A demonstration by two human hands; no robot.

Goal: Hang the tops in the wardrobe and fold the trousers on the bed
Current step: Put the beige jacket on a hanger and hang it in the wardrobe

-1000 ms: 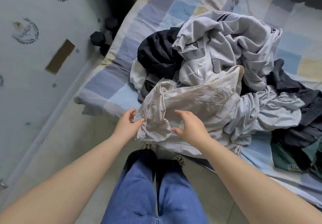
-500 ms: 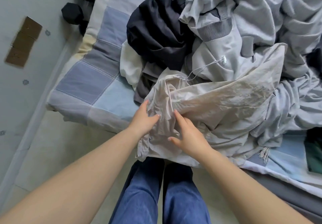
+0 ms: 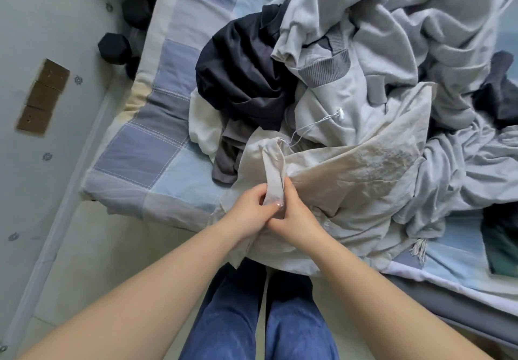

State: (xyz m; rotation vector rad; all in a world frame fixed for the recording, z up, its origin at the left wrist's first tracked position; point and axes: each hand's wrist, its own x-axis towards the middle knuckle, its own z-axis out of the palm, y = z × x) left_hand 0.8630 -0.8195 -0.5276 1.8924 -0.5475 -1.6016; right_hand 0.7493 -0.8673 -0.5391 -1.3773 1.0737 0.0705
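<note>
A single piece is being singled out of the heap: a beige garment is being gripped at a raised fold by both hands, which are touching each other near the bed's front edge, at about 6 o'clock of the clothes pile. The left hand is being kept curled around the fold from the 9 o'clock side, and the right hand is being closed on it from the 3 o'clock side, thumb upward. Whether this piece is a top or trousers cannot be told yet, so the step in hand is being judged as picking up and identifying. The next move is likely calling for a lift clear of the heap and a shake, so that the shape is being shown before hanging or folding; a white drawstring lying at 12 o'clock of the fold may be snagging. The garment is looking thin, creased and limp, with a mottled patch toward 3 o'clock, and part of it is hanging over the edge of the patchwork bedcover. A dark garment is lying at 11 o'clock, grey ones beyond.
</note>
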